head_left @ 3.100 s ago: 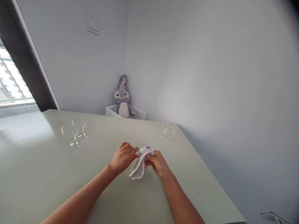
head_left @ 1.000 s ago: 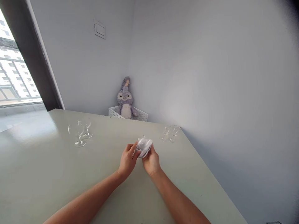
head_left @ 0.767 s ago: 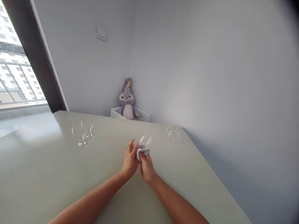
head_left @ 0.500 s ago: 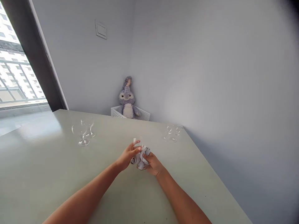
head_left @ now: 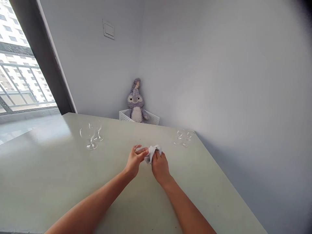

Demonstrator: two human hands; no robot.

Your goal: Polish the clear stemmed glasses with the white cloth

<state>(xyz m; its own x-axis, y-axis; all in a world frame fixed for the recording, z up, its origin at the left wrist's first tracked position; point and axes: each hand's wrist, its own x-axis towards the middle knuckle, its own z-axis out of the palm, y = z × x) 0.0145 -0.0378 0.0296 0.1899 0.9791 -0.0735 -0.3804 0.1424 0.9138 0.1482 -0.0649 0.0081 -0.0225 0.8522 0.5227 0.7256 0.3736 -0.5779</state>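
Observation:
My left hand is closed around a small clear glass, with only a little of it visible between the fingers. A pale grey-white cloth is bunched against the glass on its right side. The fingers of my right hand push into the cloth and press it to the glass, back of the hand upward. Cloth and fingers hide most of the glass. Both hands meet above the middle of the table.
Two clear stemmed glasses, a nearer one and one behind it, stand at the left. Two smaller glasses stand at the right near the table edge. A plush toy sits in a white basket behind the table.
My right hand has rolled over and moved up, its fingers now tucked into the cloth. The cloth has risen and covers more of the glass. The view has shifted slightly.

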